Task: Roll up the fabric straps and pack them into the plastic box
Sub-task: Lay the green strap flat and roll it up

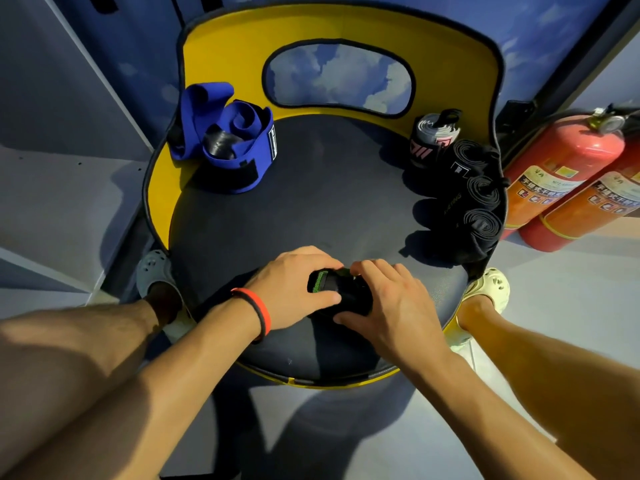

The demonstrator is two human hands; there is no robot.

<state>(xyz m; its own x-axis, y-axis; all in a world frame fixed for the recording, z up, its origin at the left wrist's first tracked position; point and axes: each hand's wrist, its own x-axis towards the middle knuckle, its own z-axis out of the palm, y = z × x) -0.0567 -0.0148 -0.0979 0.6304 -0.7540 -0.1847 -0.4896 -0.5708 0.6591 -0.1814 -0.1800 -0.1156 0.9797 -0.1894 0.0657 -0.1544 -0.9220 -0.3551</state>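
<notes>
**Both hands gripping a half-hidden strap roll**

The black fabric strap with a green edge point(327, 284) is lying on the dark round chair seat point(311, 209), directly between the two hands. Most of it is being covered by them, so how tightly it is wound is hard to make out. The left hand point(294, 289), wearing an orange and black wristband point(258, 315), is curling its fingers over the strap's green end, thumb pressing the near side. The right hand point(391, 299) is clasping the other end, fingers arched over the top.

Well beyond the left hand, loosely coiled blue fabric straps point(239, 140) are sitting against the yellow chair back point(225, 57). Beyond the right hand, a grey and pink rolled strap point(434, 133) and three black rolled straps point(479, 195) are standing along the seat edge, their dark outlines merging. Further right, two red fire extinguishers point(561, 168) are being cut off by the frame.
</notes>
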